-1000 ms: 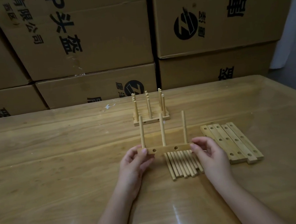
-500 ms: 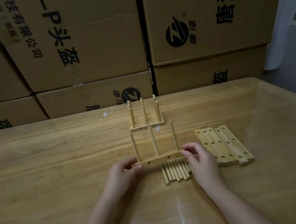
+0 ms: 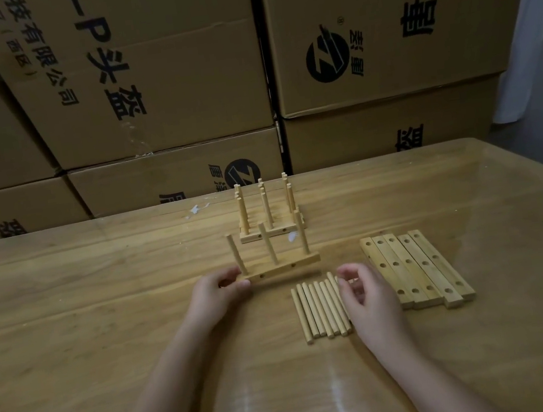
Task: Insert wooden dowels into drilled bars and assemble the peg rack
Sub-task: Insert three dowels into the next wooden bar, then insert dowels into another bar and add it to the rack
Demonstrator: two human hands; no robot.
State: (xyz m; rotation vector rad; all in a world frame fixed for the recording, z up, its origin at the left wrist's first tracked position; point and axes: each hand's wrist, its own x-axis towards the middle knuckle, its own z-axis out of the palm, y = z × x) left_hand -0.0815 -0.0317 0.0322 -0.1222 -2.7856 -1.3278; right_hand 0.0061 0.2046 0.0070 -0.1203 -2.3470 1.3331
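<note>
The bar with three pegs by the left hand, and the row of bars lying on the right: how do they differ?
The pegged bar carries three upright dowels; the loose bars show empty holes on top. The left hand grips the pegged bar's end; no hand holds the loose bars. The pegged bar is alone and runs across the view; the loose bars lie flat, side by side, on the table. Both are pale, drilled wood.
</note>
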